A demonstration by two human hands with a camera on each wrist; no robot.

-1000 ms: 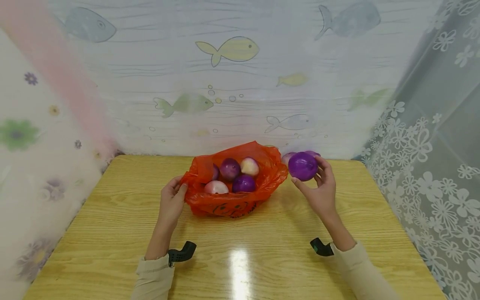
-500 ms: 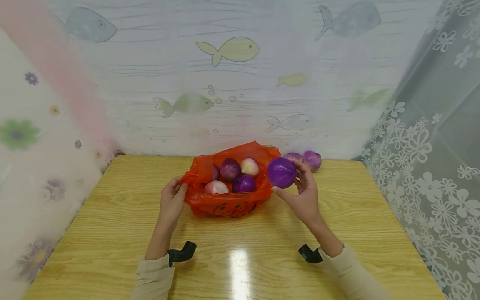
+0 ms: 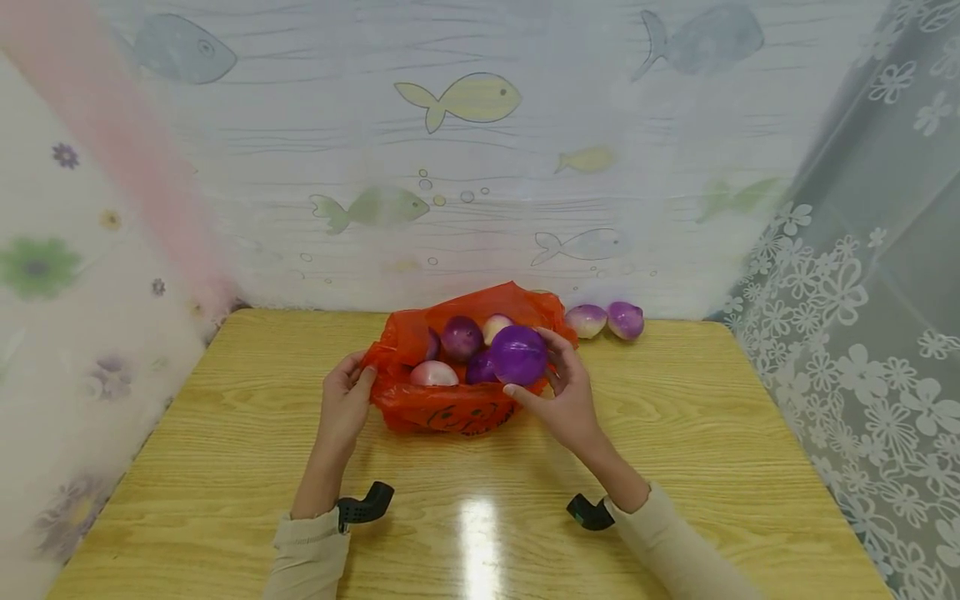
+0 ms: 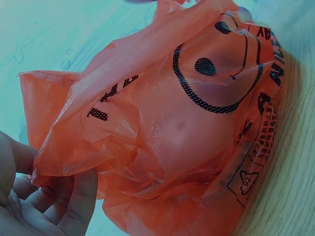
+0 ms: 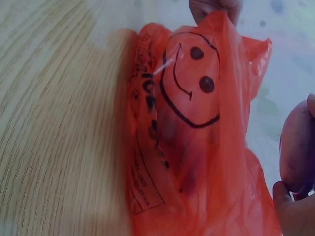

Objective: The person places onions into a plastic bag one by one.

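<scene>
An orange-red plastic bag [image 3: 450, 408] with a printed smiling face lies with its mouth spread on the table. My left hand [image 3: 347, 400] pinches its left rim; in the left wrist view, thumb and fingers of the left hand [image 4: 54, 201] grip the thin film. A round, glossy purple onion [image 3: 519, 356] is held by my right hand [image 3: 566, 400] over the bag's right part. It partly covers a white onion [image 3: 495, 328] and a dark purple onion [image 3: 480, 368] inside. Also in the bag are a purple onion [image 3: 462, 337] and a pinkish-white onion [image 3: 433, 374].
Two purple-and-white onions, a paler onion [image 3: 587, 321] and a more purple onion [image 3: 626, 321], lie at the table's back edge, right of the bag. A fish-patterned curtain [image 3: 480, 208] hangs behind the wooden table [image 3: 675, 433].
My right hand has carried the purple onion leftward from beside the bag to over its opening, uncovering the two onions at the back. The left hand stays on the rim.
</scene>
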